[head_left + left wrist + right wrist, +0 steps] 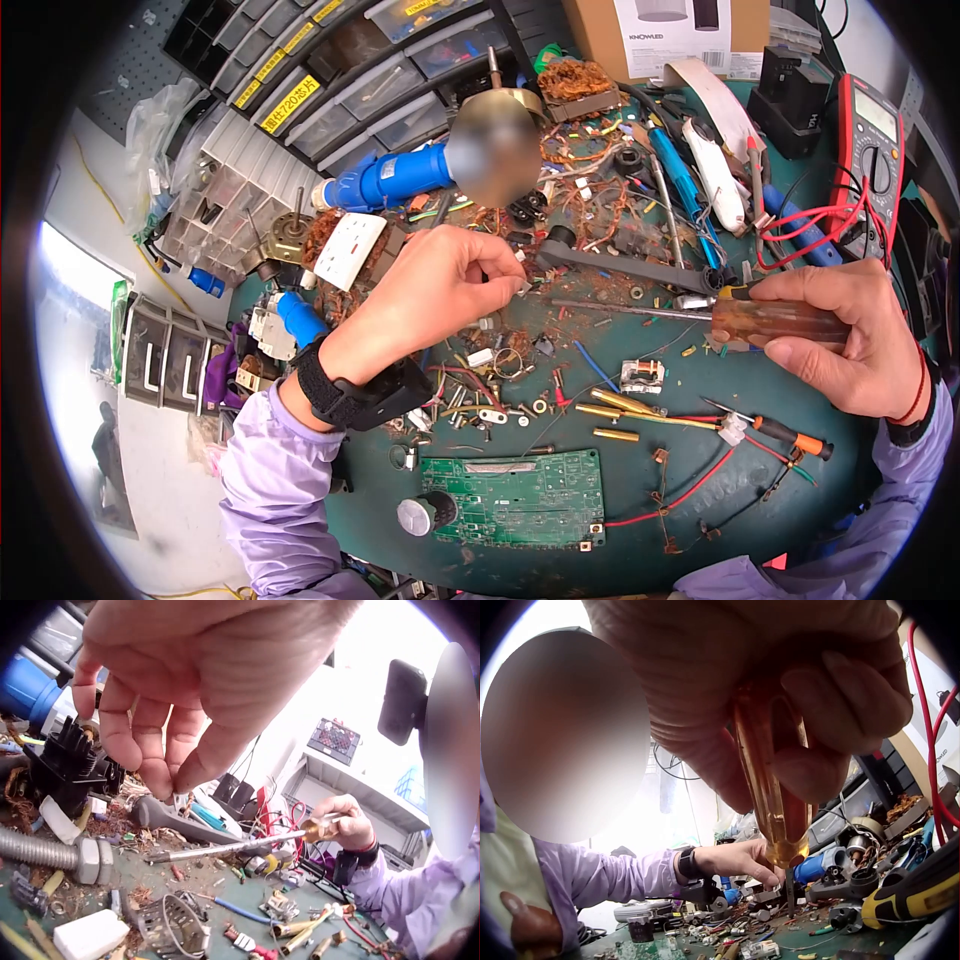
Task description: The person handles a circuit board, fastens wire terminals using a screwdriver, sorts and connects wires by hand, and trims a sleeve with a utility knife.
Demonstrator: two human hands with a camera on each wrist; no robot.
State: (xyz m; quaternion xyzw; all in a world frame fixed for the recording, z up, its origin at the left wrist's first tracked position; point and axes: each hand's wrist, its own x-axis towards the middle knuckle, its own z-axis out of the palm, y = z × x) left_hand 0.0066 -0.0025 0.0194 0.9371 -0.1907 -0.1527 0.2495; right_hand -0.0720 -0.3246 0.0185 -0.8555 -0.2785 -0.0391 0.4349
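r. hand [858, 338], nearest cam. in r. wrist view: fingers curled round amber handle of screwdriver [770, 325]; shaft points toward l. hand [435, 285]. l. hand: thumb & index tips closed on small pc. [523, 287], type unclear; other fingers bent. gray tool [625, 263] just beyond shaft. nearer wearer: brass pins [625, 403], green pcb [520, 495]. far side: blue connector [390, 178]; red multimeter [868, 150] at r. edge of bench [400, 560].
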